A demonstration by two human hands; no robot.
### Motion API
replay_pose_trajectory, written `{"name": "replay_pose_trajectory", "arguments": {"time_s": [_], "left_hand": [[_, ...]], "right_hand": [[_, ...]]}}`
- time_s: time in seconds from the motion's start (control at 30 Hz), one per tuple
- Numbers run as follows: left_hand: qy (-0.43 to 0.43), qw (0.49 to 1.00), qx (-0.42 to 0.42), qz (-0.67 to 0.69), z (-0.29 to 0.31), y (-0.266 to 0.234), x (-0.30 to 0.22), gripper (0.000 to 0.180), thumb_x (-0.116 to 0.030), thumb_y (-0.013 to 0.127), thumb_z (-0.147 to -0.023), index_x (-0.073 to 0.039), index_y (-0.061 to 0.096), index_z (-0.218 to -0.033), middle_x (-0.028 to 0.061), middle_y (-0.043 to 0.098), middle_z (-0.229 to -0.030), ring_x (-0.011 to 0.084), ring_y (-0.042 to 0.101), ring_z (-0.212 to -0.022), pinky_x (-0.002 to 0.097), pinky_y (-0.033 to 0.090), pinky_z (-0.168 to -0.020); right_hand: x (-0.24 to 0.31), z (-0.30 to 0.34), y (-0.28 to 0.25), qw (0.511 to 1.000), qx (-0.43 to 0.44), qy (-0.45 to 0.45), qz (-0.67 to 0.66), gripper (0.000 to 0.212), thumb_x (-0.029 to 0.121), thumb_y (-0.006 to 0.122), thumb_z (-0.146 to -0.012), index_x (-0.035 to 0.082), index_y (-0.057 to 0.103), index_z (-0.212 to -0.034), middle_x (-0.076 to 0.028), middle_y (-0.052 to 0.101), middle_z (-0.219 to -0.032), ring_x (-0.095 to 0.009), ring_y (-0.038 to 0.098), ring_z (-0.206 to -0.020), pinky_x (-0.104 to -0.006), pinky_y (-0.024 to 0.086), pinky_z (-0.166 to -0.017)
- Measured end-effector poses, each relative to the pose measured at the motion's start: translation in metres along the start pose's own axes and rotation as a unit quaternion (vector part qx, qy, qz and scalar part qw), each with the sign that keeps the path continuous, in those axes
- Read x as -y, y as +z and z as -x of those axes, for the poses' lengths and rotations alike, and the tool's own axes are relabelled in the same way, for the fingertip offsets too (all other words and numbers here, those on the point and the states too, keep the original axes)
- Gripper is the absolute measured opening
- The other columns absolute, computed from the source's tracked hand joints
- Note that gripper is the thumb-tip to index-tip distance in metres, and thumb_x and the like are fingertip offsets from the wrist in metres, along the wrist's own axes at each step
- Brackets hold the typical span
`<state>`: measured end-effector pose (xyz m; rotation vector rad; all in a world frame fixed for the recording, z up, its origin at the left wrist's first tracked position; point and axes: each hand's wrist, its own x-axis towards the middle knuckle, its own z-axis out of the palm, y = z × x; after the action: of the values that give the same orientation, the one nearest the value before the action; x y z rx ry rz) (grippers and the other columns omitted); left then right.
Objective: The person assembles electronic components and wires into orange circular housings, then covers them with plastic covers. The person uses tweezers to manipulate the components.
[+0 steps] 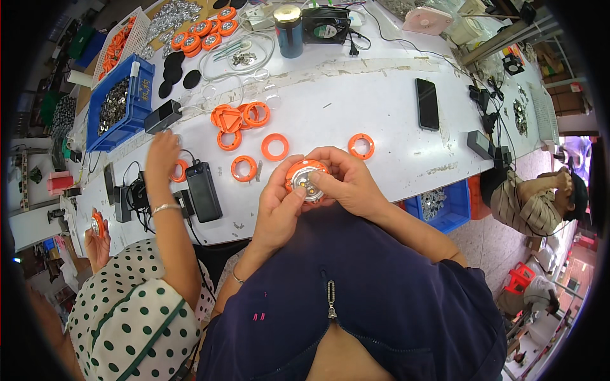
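Observation:
An orange round light (296, 170) with a silver reflector and small yellow LEDs is held close to my body at the table's near edge. My left hand (278, 204) grips its left side, the thumb pressing on the silver face. From the right, my right hand (351, 183) closes round the rim, its thumb also on the reflector. The fingers behind the light are partly hidden. Just beyond my hands lie an orange ring (275, 147) and, to the right, another orange ring (361, 146). A third orange ring (244, 169) rests to the left.
A co-worker in a dotted top (136, 317) reaches over the table at left. Blue bin (142, 95) of metal parts, finished orange lights (192, 43), a power bank (203, 192), a phone (427, 104), a can (289, 32) and a fan (326, 25) stand around; cables cross the table.

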<state>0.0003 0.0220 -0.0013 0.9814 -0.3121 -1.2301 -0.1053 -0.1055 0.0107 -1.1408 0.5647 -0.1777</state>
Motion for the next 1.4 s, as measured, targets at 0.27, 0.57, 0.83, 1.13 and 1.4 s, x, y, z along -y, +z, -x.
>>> {"name": "replay_pose_trajectory", "arguments": {"time_s": [0.27,0.57,0.83,1.13,1.4], "left_hand": [[-0.023,0.997,0.013,0.065,-0.003,0.004,-0.008,0.045,-0.005,0.043,-0.091,0.002,0.032,-0.134,0.0187,0.049,-0.124,0.0258,0.057,-0.110,0.0420,0.056,-0.087],[-0.046,0.998,-0.038,-0.008,-0.020,-0.018,0.010,0.033,-0.010,0.046,-0.092,0.002,0.043,-0.122,0.0165,0.057,-0.112,0.0239,0.064,-0.094,0.0387,0.058,-0.080],[-0.055,0.996,-0.062,0.024,-0.029,-0.023,0.013,0.036,-0.008,0.051,-0.089,0.003,0.043,-0.122,0.0166,0.057,-0.114,0.0264,0.064,-0.097,0.0451,0.057,-0.082],[-0.059,0.998,-0.031,-0.020,-0.028,-0.037,0.005,0.035,-0.005,0.060,-0.082,0.002,0.054,-0.115,0.0152,0.063,-0.105,0.0223,0.066,-0.088,0.0377,0.058,-0.078],[-0.017,0.998,-0.002,0.068,-0.031,-0.046,0.024,0.040,-0.003,0.059,-0.071,-0.004,0.048,-0.110,0.0101,0.060,-0.097,0.0181,0.061,-0.087,0.0344,0.051,-0.079]], "right_hand": [[-0.007,-0.005,0.003,0.998,-0.002,-0.052,-0.026,0.030,0.013,0.059,-0.088,0.001,0.054,-0.115,-0.002,0.062,-0.087,-0.003,0.057,-0.070,-0.0159,0.048,-0.055],[-0.027,-0.028,-0.009,0.998,-0.013,-0.013,0.067,0.027,0.017,0.064,-0.084,-0.002,0.058,-0.103,-0.004,0.063,-0.082,-0.005,0.057,-0.068,-0.0193,0.048,-0.057],[-0.040,-0.039,-0.015,0.993,-0.026,0.003,0.112,0.026,0.018,0.065,-0.084,-0.002,0.059,-0.099,-0.004,0.061,-0.079,-0.007,0.056,-0.067,-0.0216,0.046,-0.058],[-0.029,-0.029,-0.011,0.989,-0.002,-0.037,0.141,0.027,0.020,0.066,-0.084,-0.001,0.060,-0.100,-0.002,0.059,-0.079,-0.007,0.052,-0.070,-0.0227,0.046,-0.061],[-0.023,-0.025,-0.007,0.994,0.014,-0.016,0.105,0.026,0.018,0.066,-0.084,-0.001,0.060,-0.101,-0.003,0.059,-0.080,-0.008,0.053,-0.071,-0.0238,0.049,-0.064]]}}
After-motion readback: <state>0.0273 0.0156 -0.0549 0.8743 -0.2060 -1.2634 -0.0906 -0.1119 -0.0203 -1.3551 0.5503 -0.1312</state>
